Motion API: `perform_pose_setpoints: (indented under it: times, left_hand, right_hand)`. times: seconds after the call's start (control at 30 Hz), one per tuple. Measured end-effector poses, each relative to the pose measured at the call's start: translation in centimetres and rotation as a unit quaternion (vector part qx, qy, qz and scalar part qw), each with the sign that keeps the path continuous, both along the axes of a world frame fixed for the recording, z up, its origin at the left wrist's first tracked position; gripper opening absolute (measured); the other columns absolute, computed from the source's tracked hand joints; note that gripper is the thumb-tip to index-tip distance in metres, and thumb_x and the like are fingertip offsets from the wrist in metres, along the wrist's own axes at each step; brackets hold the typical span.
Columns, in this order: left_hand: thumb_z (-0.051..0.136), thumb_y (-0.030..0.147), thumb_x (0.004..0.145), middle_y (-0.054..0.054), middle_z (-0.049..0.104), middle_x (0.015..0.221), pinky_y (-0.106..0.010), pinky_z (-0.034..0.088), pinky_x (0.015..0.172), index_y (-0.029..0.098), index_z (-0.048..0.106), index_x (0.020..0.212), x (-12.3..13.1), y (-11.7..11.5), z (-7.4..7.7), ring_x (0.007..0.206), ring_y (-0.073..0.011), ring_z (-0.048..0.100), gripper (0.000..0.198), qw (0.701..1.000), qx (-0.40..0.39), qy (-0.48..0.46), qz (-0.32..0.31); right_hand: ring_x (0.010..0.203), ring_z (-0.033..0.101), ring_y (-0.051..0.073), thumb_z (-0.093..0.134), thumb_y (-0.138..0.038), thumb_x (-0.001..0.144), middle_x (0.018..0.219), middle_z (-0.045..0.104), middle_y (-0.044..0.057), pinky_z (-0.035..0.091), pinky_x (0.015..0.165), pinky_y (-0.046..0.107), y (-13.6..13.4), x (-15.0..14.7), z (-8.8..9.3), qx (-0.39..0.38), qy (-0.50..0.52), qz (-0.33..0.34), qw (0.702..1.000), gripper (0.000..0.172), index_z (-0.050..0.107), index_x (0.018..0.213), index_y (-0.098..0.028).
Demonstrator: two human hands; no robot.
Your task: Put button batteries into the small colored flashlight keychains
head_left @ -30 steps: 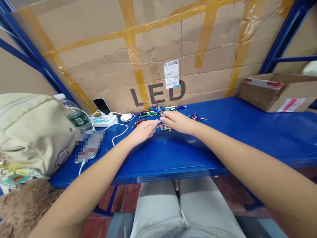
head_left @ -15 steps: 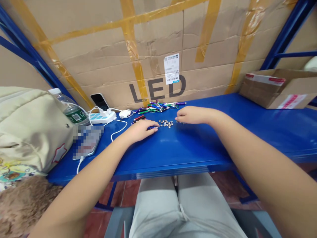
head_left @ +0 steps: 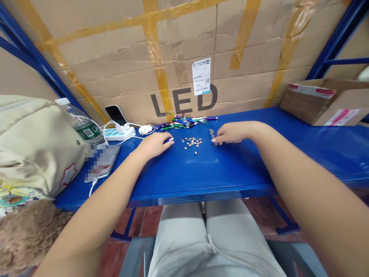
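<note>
My left hand (head_left: pixel 154 144) rests on the blue shelf (head_left: pixel 230 169) with its fingers curled over a small blue pen-like stick, only its tip showing. My right hand (head_left: pixel 230 134) lies to the right, fingers bent and pinching at tiny metal pieces (head_left: pixel 212 133) by its fingertips. Between the two hands lies a scatter of several small silver button cells (head_left: pixel 192 142). Behind them sits a pile of coloured mini sticks (head_left: pixel 186 122) in green, purple, blue and red.
A big cardboard box marked LED (head_left: pixel 184 57) stands at the back. A white power strip (head_left: pixel 118 133), phone (head_left: pixel 114 114), bottle (head_left: pixel 80 122), second phone (head_left: pixel 100 163) and beige bag (head_left: pixel 34 146) fill the left. A smaller box (head_left: pixel 323 100) sits far right.
My hands were together at the pile, then drew apart. The left moved leftward with the blue stick; the right went right of the silver cells, which now lie uncovered.
</note>
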State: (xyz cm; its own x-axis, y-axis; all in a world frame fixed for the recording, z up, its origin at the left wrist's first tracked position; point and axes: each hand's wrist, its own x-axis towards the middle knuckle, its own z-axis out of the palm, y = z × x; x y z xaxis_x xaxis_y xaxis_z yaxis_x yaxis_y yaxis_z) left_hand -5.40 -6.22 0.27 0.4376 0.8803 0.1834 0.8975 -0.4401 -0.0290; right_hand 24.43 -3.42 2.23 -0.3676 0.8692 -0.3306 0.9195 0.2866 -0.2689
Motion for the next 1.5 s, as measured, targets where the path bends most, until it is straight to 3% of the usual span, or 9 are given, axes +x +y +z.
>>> perform_pose_setpoints:
  times: [0.17, 0.27, 0.37, 0.47, 0.6, 0.93, 1.17, 1.33, 1.5]
  left_hand:
    - [0.05, 0.04, 0.088, -0.008, 0.069, 0.103, -0.032, 0.048, 0.075, 0.021, 0.064, 0.109, -0.7, 0.5, -0.5, 0.092, -0.0262, 0.063, 0.032, 0.995, 0.026, 0.047, 0.082]
    - [0.05, 0.037, 0.089, -0.01, 0.068, 0.1, -0.036, 0.047, 0.078, 0.018, 0.066, 0.102, 0.2, -0.4, 0.0, 0.093, -0.0273, 0.062, 0.028, 0.994, 0.072, 0.043, 0.076]
    - [0.048, 0.039, 0.092, -0.01, 0.065, 0.103, -0.039, 0.044, 0.089, 0.018, 0.065, 0.104, 2.4, -2.4, 0.8, 0.101, -0.0256, 0.058, 0.03, 0.992, 0.107, -0.015, -0.07]
    - [0.058, 0.039, 0.087, -0.008, 0.062, 0.112, -0.035, 0.043, 0.095, 0.023, 0.063, 0.113, 5.1, -4.3, 0.6, 0.107, -0.0213, 0.056, 0.03, 0.957, -0.011, -0.073, -0.279]
    - [0.05, 0.026, 0.092, -0.007, 0.065, 0.101, -0.027, 0.047, 0.09, 0.021, 0.068, 0.101, 6.7, -4.3, -1.0, 0.096, -0.0151, 0.061, 0.02, 0.926, -0.1, -0.112, -0.347]
    - [0.05, 0.028, 0.092, -0.003, 0.071, 0.098, -0.03, 0.047, 0.089, 0.022, 0.07, 0.092, 5.4, -1.6, -2.0, 0.095, -0.016, 0.065, 0.021, 0.972, 0.045, -0.073, -0.22]
    - [0.053, 0.03, 0.089, -0.004, 0.07, 0.1, -0.03, 0.047, 0.083, 0.021, 0.068, 0.098, 4.9, 3.5, 0.6, 0.092, -0.0186, 0.064, 0.02, 0.992, 0.082, -0.052, -0.083]
    - [0.048, 0.038, 0.09, -0.009, 0.067, 0.106, -0.034, 0.047, 0.085, 0.019, 0.066, 0.105, 7.5, 8.4, 1.1, 0.1, -0.0247, 0.061, 0.03, 0.997, 0.037, 0.054, 0.036]
    - [0.054, 0.034, 0.086, -0.016, 0.065, 0.105, -0.037, 0.048, 0.081, 0.013, 0.068, 0.096, 10.8, 9.7, -0.1, 0.096, -0.0296, 0.062, 0.027, 0.993, 0.027, 0.079, 0.078]
  right_hand:
    - [0.061, 0.055, 0.017, 0.047, -0.06, 0.084, 0.072, 0.062, 0.007, 0.039, 0.053, 0.028, 1.0, 1.2, 0.2, 0.088, 0.036, -0.058, 0.994, 0.044, 0.063, 0.078, -0.019]
    - [0.063, 0.057, 0.018, 0.051, -0.058, 0.083, 0.074, 0.064, 0.008, 0.04, 0.054, 0.029, 1.8, 2.3, 0.1, 0.1, 0.013, -0.098, 0.99, 0.042, 0.064, 0.081, -0.018]
    - [0.059, 0.057, 0.018, 0.051, -0.057, 0.083, 0.073, 0.065, 0.009, 0.041, 0.053, 0.03, 2.4, 3.0, -0.2, 0.088, 0.01, -0.11, 0.99, 0.042, 0.064, 0.082, -0.018]
    - [0.059, 0.058, 0.018, 0.051, -0.057, 0.083, 0.075, 0.066, 0.009, 0.041, 0.052, 0.029, 2.6, 3.1, -0.4, 0.078, 0.025, -0.112, 0.99, 0.041, 0.063, 0.081, -0.018]
    - [0.057, 0.057, 0.016, 0.051, -0.054, 0.085, 0.077, 0.067, 0.009, 0.042, 0.051, 0.028, 2.5, 3.0, -0.4, 0.054, 0.049, -0.11, 0.991, 0.038, 0.061, 0.08, -0.018]
    - [0.058, 0.058, 0.016, 0.056, -0.051, 0.083, 0.073, 0.065, 0.008, 0.044, 0.051, 0.028, 3.3, 3.7, -1.2, 0.071, 0.084, -0.127, 0.986, 0.034, 0.062, 0.077, -0.018]
    - [0.052, 0.056, 0.012, 0.059, -0.048, 0.083, 0.075, 0.065, 0.007, 0.051, 0.05, 0.027, 2.8, 3.2, -1.4, -0.022, 0.155, -0.132, 0.979, 0.033, 0.06, 0.079, -0.015]
    - [0.05, 0.055, 0.011, 0.056, -0.045, 0.085, 0.072, 0.063, 0.006, 0.048, 0.046, 0.024, 3.2, 2.8, -1.6, 0.01, 0.228, -0.095, 0.969, 0.03, 0.055, 0.075, -0.017]
    - [0.05, 0.053, 0.011, 0.054, -0.039, 0.086, 0.071, 0.063, 0.006, 0.042, 0.043, 0.023, 3.7, 2.9, -1.9, 0.112, 0.231, -0.11, 0.96, 0.025, 0.055, 0.076, -0.017]
